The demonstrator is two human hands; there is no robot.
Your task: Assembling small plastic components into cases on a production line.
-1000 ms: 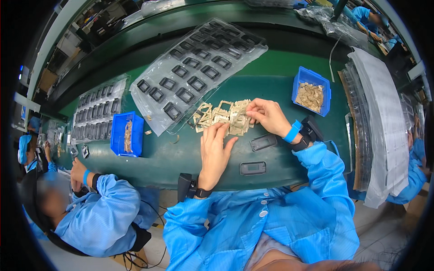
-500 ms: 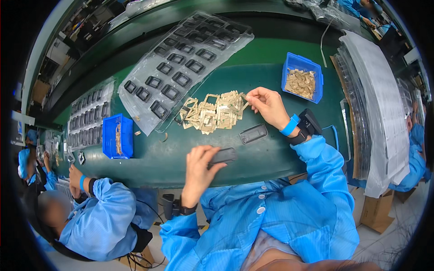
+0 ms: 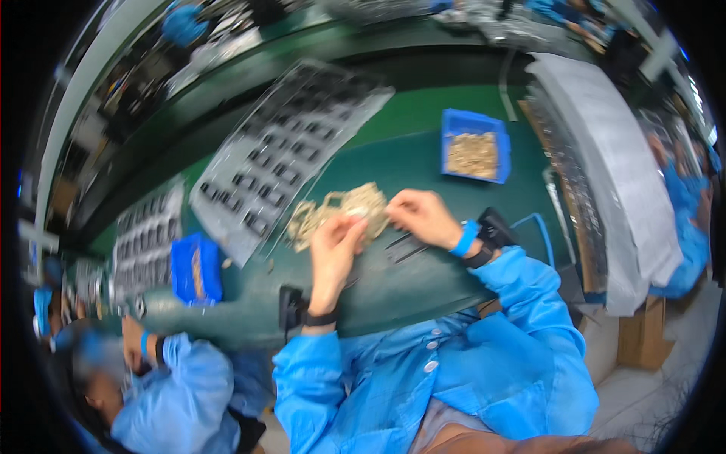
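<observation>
My left hand [image 3: 333, 246] is closed in a pinch at the near side of a pile of thin tan frame-shaped pieces [image 3: 369, 198]. Something pale shows at its fingertips, too blurred to name. At the pile's right edge my right hand [image 3: 425, 217] also pinches; whatever is between its fingers is smeared. A dark rectangular frame [image 3: 406, 247] lies on the table just below my right hand. Part of another dark piece [image 3: 350, 282] shows beside my left wrist, mostly hidden by it.
A blue bin [image 3: 475, 178] of tan pieces stands at the back right, another blue bin [image 3: 181, 276] at the left. Clear sheets of dark frames [image 3: 283, 144] lie behind the pile. Stacked trays [image 3: 597, 181] line the right side. A co-worker [image 3: 178, 386] sits at my left.
My left hand has moved up to the pile and no longer holds the dark piece. My right hand has come slightly closer to it. The whole view has shifted with my head.
</observation>
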